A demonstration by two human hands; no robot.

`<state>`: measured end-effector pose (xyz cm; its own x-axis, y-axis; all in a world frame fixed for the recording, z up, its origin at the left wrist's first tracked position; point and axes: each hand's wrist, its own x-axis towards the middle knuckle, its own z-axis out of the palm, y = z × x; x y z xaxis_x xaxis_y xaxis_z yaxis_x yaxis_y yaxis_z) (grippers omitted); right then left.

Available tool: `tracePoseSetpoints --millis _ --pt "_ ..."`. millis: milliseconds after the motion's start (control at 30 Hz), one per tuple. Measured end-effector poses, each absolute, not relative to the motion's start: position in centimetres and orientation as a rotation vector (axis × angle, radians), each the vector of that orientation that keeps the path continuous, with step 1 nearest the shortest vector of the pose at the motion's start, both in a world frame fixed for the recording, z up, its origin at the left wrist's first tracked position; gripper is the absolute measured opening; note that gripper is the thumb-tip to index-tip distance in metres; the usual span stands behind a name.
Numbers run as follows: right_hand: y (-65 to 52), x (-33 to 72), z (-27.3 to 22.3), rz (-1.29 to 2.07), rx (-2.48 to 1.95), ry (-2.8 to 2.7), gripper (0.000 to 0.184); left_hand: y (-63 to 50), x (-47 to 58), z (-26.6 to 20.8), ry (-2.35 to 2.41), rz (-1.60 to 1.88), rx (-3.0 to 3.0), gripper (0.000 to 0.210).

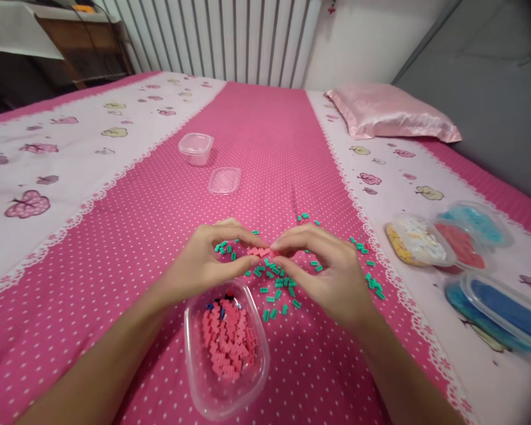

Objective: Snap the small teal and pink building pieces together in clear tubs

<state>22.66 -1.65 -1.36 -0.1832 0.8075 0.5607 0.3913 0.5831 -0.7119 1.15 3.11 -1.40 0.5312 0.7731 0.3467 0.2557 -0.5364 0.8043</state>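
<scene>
Strip of pink pieces (259, 252), pinched by left hand (215, 251) and right hand (325, 268), looks light, stiff; ends seem best holds, contact partly hidden from here.

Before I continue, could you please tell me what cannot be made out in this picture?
All in the head view:
1. The right end of the pink chain: hidden by the fingers of the right hand.
2. The shapes of the blue and black pieces in the clear tub: too small.
3. The far end of the blue-filled container: cut off by the right edge.
</scene>
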Motion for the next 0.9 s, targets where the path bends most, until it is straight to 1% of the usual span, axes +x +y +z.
tracePoseSetpoints --millis 167,433,500,700,900 --pt "-1.7 22.8 -1.3 0.607 -1.004 -1.755 0.018 3.1 1.1 -1.2 0.766 0.936 2.089 0.014" --pt "-1.8 22.9 -1.6 0.563 -1.01 -1.775 0.023 3.0 1.0 -1.2 0.743 0.925 2.092 0.016" --pt "-1.9 22.8 -1.6 0.525 -1.033 -1.797 0.024 3.0 1.0 -1.0 0.725 0.907 2.091 0.015" --pt "-2.4 22.2 -2.1 0.262 -1.0 -1.782 0.025 3.0 1.0 -0.7 0.716 0.893 1.973 0.013" --pt "-2.4 22.1 -2.4 0.246 -0.995 -1.801 0.029 3.1 1.0 -0.8 0.672 0.842 1.922 0.014"
